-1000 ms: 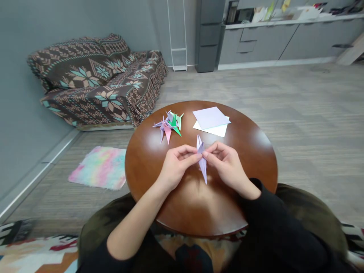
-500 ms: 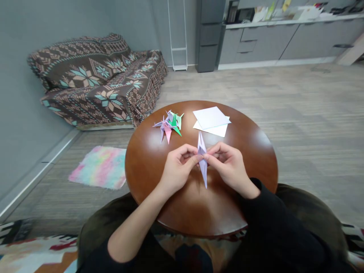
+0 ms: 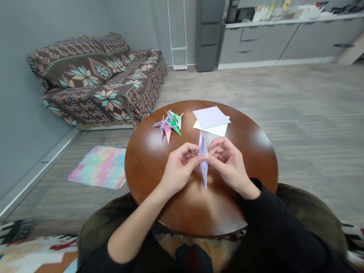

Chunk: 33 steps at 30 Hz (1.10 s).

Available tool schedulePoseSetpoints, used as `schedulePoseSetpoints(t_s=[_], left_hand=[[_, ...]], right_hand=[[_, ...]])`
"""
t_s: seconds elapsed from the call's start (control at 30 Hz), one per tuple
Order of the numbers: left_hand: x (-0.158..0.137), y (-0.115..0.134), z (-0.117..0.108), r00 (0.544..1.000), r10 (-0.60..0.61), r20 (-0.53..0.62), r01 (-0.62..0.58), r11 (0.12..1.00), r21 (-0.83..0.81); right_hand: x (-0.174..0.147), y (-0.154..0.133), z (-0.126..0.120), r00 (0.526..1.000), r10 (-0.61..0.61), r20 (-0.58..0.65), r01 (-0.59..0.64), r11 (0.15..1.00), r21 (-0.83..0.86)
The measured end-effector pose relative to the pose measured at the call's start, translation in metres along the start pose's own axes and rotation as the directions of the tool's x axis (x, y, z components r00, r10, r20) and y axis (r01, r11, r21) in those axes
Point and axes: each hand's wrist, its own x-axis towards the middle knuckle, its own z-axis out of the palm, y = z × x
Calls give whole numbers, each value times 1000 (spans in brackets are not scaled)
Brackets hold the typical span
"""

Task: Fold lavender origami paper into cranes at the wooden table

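Note:
A lavender origami piece (image 3: 203,167), folded long and narrow, stands up between my hands above the table. It has two points at the upper end and one point at the lower end. My left hand (image 3: 182,161) is closed, pinching its left edge near the middle between thumb and curled fingers. At the right edge, the thumb of my right hand (image 3: 227,159) presses on the paper. The right index finger is bent and raised off it; whatever the other right fingers touch behind is partly hidden.
Several folded paper cranes (image 3: 167,128) in purple, pink and green lie at the back left of the round wooden table (image 3: 153,163). Flat square paper sheets (image 3: 212,116) overlap at the back right. Beyond are a covered sofa (image 3: 99,83) and a fluffy rug (image 3: 99,167).
My right index finger has lifted and bent away from the paper, while the thumb stays on it. The origami piece has turned slightly, and its two upper points look closer together.

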Motion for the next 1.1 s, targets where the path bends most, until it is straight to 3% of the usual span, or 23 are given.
schedulePoseSetpoints(t_s=[0.4,0.67,0.87,1.0,1.1], left_hand=[[0,7,-3,998,-51,-39,52,998,29],[1,4,2,998,14,-62,-15,1000,-15],[1,6,2,999,3,-45,-5,999,-48],[4,2,-7,998,41,-38,-42,999,-26],[5,-1,-13,1000,-21,19,23,996,-81]], right_hand=[[0,-6,3,1000,-10,-27,8,995,-98],[-4,-1,9,993,-79,-92,77,997,-24],[-6,1,12,995,-90,-43,92,995,40],[-3,-1,6,971,-220,-96,200,964,-177],[1,-4,-1,880,-469,-80,378,791,-482]])
